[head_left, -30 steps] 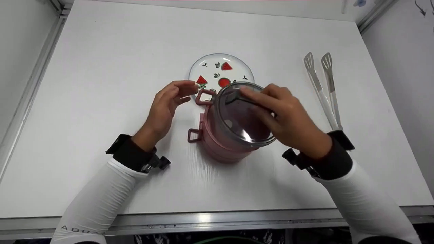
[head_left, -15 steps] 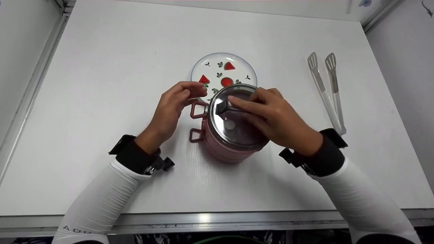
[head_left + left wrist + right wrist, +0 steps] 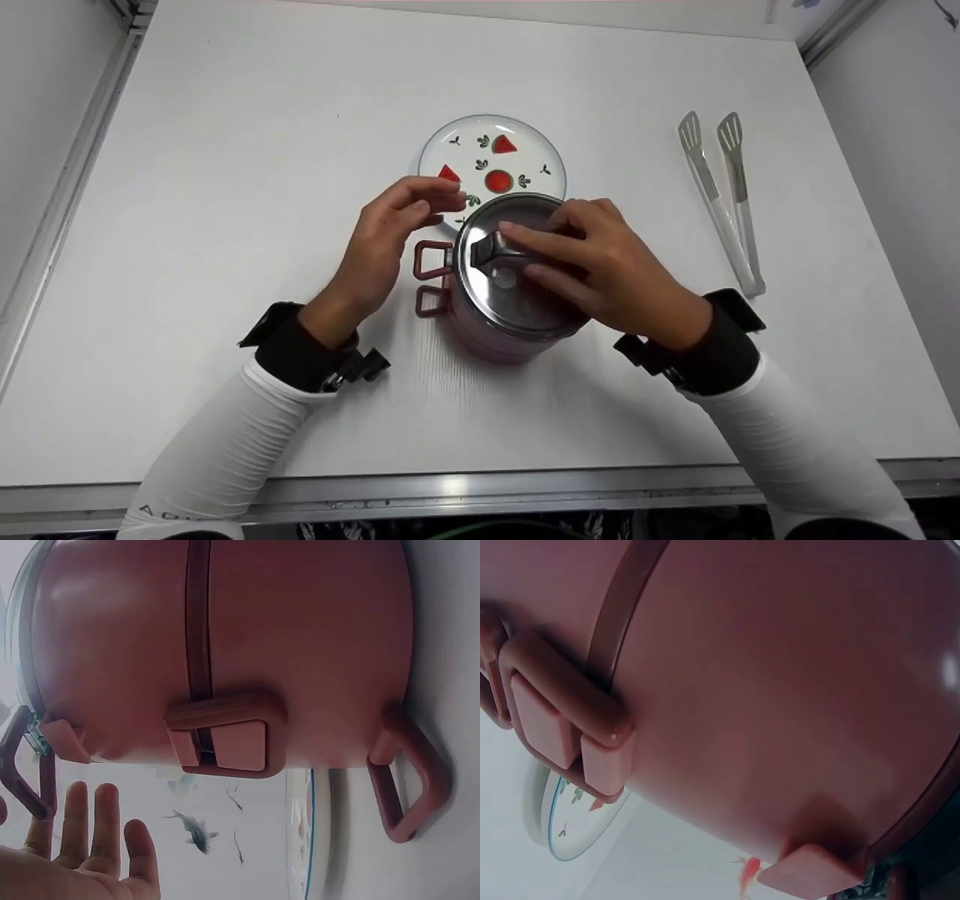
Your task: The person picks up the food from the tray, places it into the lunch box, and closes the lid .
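Your right hand [image 3: 600,262] grasps the dark handle of the glass lid [image 3: 517,289], which sits level on the pink stacked pot [image 3: 480,341] at the middle of the white desk [image 3: 225,187]. Your left hand [image 3: 390,232] is released, fingers relaxed, held just beside the pot's upper side handle [image 3: 429,260] without gripping it. A watermelon-print plate [image 3: 491,154] lies directly behind the pot. Metal tongs [image 3: 720,195] lie well apart to the right. An aluminium frame edges the desk; pale walls flank it.
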{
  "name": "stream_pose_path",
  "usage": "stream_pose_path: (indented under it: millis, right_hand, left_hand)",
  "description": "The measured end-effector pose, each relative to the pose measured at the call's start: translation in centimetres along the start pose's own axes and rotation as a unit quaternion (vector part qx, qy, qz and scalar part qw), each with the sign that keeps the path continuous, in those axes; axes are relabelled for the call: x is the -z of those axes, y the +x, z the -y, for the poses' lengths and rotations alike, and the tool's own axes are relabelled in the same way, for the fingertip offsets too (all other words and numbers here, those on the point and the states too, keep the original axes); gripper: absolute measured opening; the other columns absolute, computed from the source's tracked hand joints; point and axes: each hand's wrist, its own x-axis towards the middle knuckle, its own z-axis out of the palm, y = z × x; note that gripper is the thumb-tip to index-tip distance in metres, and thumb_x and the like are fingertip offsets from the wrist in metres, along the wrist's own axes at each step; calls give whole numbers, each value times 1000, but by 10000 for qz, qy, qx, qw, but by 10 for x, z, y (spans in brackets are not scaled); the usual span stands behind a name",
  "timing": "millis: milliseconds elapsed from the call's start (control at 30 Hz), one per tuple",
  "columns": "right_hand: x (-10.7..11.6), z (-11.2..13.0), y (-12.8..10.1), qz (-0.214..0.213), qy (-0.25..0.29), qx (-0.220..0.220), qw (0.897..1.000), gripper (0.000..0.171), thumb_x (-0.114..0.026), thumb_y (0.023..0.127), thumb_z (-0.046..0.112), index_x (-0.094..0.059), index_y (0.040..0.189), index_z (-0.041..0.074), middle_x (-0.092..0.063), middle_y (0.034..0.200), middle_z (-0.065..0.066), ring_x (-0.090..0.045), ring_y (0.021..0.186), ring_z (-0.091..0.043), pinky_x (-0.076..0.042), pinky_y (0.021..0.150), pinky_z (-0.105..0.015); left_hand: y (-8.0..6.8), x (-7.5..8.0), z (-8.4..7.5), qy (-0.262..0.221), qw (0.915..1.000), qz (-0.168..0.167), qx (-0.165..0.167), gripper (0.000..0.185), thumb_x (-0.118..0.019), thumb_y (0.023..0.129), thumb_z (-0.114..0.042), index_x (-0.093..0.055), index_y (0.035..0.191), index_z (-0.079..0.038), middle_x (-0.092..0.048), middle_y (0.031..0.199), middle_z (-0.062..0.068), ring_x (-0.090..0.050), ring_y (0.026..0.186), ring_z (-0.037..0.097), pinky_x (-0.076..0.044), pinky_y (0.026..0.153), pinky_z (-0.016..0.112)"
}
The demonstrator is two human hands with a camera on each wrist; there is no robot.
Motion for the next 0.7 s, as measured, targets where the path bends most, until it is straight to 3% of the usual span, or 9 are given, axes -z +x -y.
stream_pose_path:
  millis: [133, 233, 367, 467, 600, 700]
  right_hand:
    - [4, -6, -7, -415, 754, -875, 9924, 40, -59, 100, 15, -61, 140, 21, -60, 115, -12, -54, 110, -20, -43, 94, -34]
    - [2, -15, -13, -695, 1546, -1696, 9708, 39, -49, 105, 14, -59, 141, 22, -62, 126, -7, -55, 119, -16, -43, 100, -29]
    - [-8, -23, -20, -557, 2795, -2489, 9256, 39, -41, 108, 16, -55, 144, 20, -59, 140, 0, -51, 132, -14, -40, 111, -26]
    - [-19, -23, -22, -364, 3687, -2832, 8846, 42, -38, 109, 22, -49, 149, 20, -53, 148, 1, -48, 137, -16, -44, 109, -27]
    - [-30, -19, -21, -507, 4503, -3028, 8384, 43, -38, 109, 24, -47, 150, 22, -49, 150, 0, -46, 137, -19, -48, 105, -31]
    - [-37, -15, -20, -869, 4868, -3039, 8143, 43, -38, 107, 18, -50, 148, 17, -50, 149, -3, -45, 138, -19, -43, 109, -30]
  left_hand:
    - [3, -7, -11, 565, 9981, 127, -190, 35, -42, 100, -16, -64, 124, -4, -67, 120, 10, -61, 117, 21, -43, 106, 41]
    - [7, -14, -18, 979, 9941, 442, -168, 35, -44, 102, -19, -63, 128, -6, -66, 126, 4, -58, 123, 16, -42, 110, 37]
    - [9, -21, -16, 1525, 9849, 812, 132, 36, -47, 103, -23, -61, 135, -14, -62, 135, -3, -55, 128, 11, -41, 112, 35]
    - [5, -23, -10, 1704, 9813, 836, 324, 37, -48, 103, -23, -59, 138, -17, -60, 137, -5, -54, 127, 9, -41, 110, 35]
    - [-1, -25, -1, 1503, 9851, 748, 368, 40, -46, 103, -22, -55, 142, -17, -55, 141, -3, -50, 130, 10, -39, 113, 36]
    - [-3, -27, 7, 1135, 9912, 622, 259, 42, -45, 102, -19, -55, 142, -14, -55, 142, -1, -48, 134, 10, -35, 116, 35]
